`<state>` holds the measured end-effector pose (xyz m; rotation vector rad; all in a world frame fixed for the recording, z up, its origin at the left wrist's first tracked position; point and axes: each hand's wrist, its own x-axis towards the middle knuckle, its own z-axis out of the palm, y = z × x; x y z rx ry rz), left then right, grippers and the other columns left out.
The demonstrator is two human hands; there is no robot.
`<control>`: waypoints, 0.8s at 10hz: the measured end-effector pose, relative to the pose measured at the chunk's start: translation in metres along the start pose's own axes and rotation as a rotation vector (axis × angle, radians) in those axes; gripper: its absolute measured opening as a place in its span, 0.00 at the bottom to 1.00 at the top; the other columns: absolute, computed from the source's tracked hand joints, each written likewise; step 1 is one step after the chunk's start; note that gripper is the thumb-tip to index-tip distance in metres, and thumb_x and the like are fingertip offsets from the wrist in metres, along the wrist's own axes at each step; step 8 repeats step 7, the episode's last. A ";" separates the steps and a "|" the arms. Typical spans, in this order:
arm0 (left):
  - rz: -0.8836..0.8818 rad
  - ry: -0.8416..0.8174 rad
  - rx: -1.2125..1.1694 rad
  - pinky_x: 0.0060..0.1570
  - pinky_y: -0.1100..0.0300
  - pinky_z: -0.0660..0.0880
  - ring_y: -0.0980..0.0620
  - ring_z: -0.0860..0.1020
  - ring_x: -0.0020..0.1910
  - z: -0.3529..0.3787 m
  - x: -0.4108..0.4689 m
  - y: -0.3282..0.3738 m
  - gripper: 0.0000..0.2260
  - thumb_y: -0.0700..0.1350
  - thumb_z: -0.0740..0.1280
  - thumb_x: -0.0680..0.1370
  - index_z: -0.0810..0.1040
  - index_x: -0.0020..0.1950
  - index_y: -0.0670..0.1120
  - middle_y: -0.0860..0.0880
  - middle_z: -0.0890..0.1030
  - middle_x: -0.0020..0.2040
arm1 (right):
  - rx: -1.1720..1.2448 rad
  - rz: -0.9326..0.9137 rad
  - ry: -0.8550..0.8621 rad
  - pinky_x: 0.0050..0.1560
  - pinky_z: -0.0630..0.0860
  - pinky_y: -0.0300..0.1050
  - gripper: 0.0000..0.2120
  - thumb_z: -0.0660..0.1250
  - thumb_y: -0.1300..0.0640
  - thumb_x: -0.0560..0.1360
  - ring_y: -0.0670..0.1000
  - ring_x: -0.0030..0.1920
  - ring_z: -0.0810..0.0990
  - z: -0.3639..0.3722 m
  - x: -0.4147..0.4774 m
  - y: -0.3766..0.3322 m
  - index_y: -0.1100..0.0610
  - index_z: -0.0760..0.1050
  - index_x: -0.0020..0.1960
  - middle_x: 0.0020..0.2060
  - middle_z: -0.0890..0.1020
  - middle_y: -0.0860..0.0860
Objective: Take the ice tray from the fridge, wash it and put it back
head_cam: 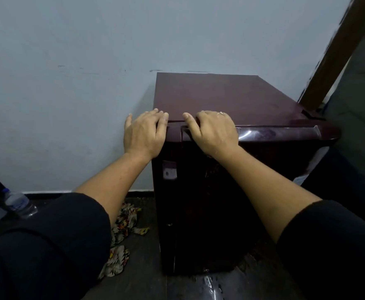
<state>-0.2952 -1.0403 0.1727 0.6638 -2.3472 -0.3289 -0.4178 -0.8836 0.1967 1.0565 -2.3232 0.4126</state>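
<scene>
Left hand (pixel 143 135) resting, right hand (pixel 214 131) gripping glossy fridge (pixel 220 96)

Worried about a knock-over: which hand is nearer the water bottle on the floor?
Left. The left hand rests on the fridge at its top left corner, above and right of the water bottle; the right hand grips the fridge door at its top, farther right.

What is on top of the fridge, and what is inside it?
On the fridge, only the hands: left hand rests on its front left corner, right hand grips the door at its upper edge. The door hides the inside.
</scene>
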 end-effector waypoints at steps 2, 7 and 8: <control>0.016 0.023 0.069 0.81 0.36 0.53 0.47 0.76 0.74 -0.003 -0.002 0.005 0.29 0.59 0.47 0.86 0.84 0.66 0.47 0.47 0.81 0.72 | -0.032 0.026 0.024 0.51 0.75 0.52 0.36 0.44 0.35 0.84 0.52 0.29 0.74 0.002 -0.005 -0.001 0.55 0.73 0.31 0.27 0.76 0.49; 0.186 -0.158 0.272 0.83 0.37 0.46 0.41 0.45 0.86 -0.020 -0.118 0.029 0.36 0.63 0.46 0.86 0.50 0.86 0.40 0.40 0.48 0.87 | -0.035 0.002 -0.150 0.83 0.48 0.61 0.33 0.46 0.39 0.86 0.58 0.84 0.48 -0.028 -0.140 0.000 0.57 0.51 0.85 0.84 0.52 0.58; 0.186 -0.158 0.272 0.83 0.37 0.46 0.41 0.45 0.86 -0.020 -0.118 0.029 0.36 0.63 0.46 0.86 0.50 0.86 0.40 0.40 0.48 0.87 | -0.035 0.002 -0.150 0.83 0.48 0.61 0.33 0.46 0.39 0.86 0.58 0.84 0.48 -0.028 -0.140 0.000 0.57 0.51 0.85 0.84 0.52 0.58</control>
